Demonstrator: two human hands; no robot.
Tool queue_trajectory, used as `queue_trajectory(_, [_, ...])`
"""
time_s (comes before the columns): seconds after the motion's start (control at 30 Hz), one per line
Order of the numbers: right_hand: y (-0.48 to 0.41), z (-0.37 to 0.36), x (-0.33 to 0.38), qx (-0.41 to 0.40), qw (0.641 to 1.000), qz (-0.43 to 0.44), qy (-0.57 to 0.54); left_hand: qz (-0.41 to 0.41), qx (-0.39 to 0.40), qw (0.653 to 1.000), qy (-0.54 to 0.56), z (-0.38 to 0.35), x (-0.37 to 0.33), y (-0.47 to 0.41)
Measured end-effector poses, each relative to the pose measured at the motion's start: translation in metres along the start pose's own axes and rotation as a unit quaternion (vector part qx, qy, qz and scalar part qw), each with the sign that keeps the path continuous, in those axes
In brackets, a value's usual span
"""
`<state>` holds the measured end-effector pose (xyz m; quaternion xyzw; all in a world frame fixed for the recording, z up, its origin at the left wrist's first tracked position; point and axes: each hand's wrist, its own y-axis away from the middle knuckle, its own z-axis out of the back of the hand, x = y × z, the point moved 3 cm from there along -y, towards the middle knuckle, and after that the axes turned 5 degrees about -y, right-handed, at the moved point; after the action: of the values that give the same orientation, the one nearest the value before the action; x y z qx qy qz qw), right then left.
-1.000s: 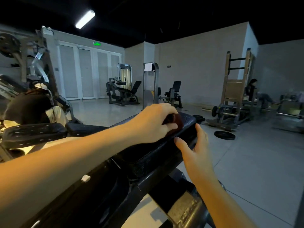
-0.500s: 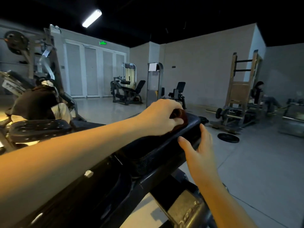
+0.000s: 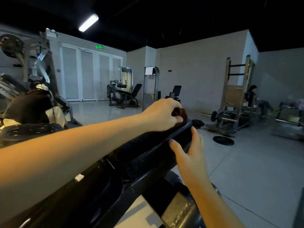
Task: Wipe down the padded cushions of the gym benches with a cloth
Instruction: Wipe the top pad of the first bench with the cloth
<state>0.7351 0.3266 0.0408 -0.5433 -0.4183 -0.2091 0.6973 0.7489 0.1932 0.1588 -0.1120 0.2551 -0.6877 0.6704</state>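
Note:
A black padded bench cushion (image 3: 148,152) runs away from me, sloping up toward its far end. My left hand (image 3: 162,114) grips a bunched dark reddish-brown cloth (image 3: 181,113) and presses it on the top of the cushion near that far end. My right hand (image 3: 189,148) holds the cushion's right edge just below, thumb on top and fingers wrapped over the side. Most of the cloth is hidden under my left hand.
The bench's black metal frame (image 3: 128,195) sits below the cushion. A second perforated black pad (image 3: 29,132) lies at left, with a person in black behind it. A weight plate (image 3: 223,140) lies on the floor at right. Machines stand further back, where another person sits.
My left hand has slid the cloth a little farther up the cushion toward its far end. My right hand keeps its hold on the side edge.

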Motion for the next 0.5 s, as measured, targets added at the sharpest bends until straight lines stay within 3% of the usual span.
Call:
queue_trajectory(0.17, [0.003, 0.001, 0.0, 0.008, 1.0, -0.014, 0.012, 0.151, -0.002, 0.982, -0.116, 0.028, 0.071, -0.002])
queue_trajectory(0.23, [0.003, 0.0, 0.002, 0.011, 1.0, -0.006, 0.014, 0.169, 0.0, 0.979, -0.113, 0.029, 0.075, -0.006])
queue_trajectory(0.43, [0.001, 0.0, 0.003, 0.001, 1.0, -0.003, 0.018, -0.04, -0.001, 0.998, -0.041, 0.001, -0.021, -0.01])
queue_trajectory(0.5, [0.002, 0.001, 0.001, 0.001, 1.0, -0.002, 0.021, -0.059, -0.001, 0.997, -0.05, 0.001, -0.021, -0.006])
